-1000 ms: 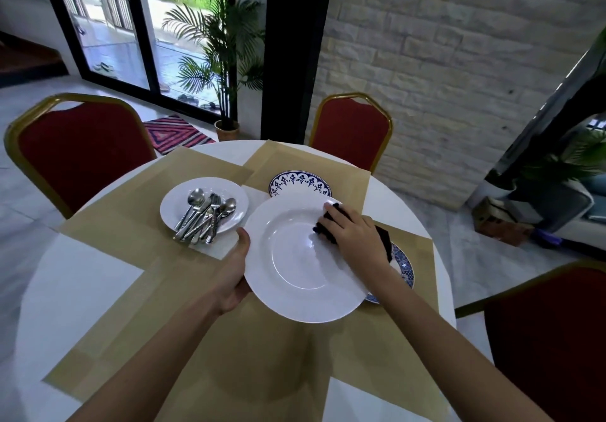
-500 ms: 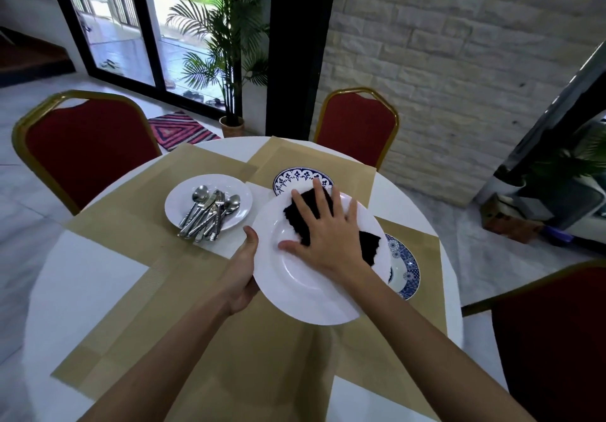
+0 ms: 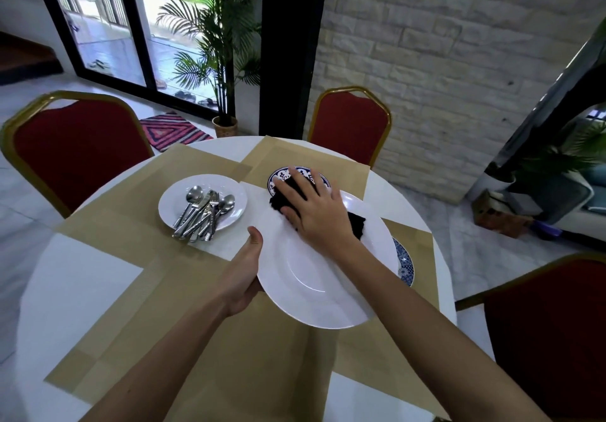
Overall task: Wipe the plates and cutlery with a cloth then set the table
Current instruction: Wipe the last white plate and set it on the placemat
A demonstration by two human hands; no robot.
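The person stands at the near edge of the round table (image 3: 88, 277) and holds a large white plate (image 3: 311, 284) tilted above the tan placemats (image 3: 131, 235), over the middle and toward the right edge. The left hand (image 3: 244, 274) grips its left rim, thumb lying on top; the fingers beneath are hidden. The right hand (image 3: 319, 216) lies flat on the plate's far rim, fingers straight and spread, pressing a black cloth (image 3: 357, 226) that shows beyond the fingertips and by the wrist. From that palm the plate's well and near rim lie back toward the person, so I judge that the next wipe is a pull inward along the forearm's line while the left hand steadies. Toward the left edge a smaller white plate (image 3: 170, 207) carries the cutlery (image 3: 201, 215), handles pointing at the near edge, closer to the left hand. Blue patterned plates sit at the far side (image 3: 274, 179) and at the right (image 3: 406, 264), both partly covered by the held plate
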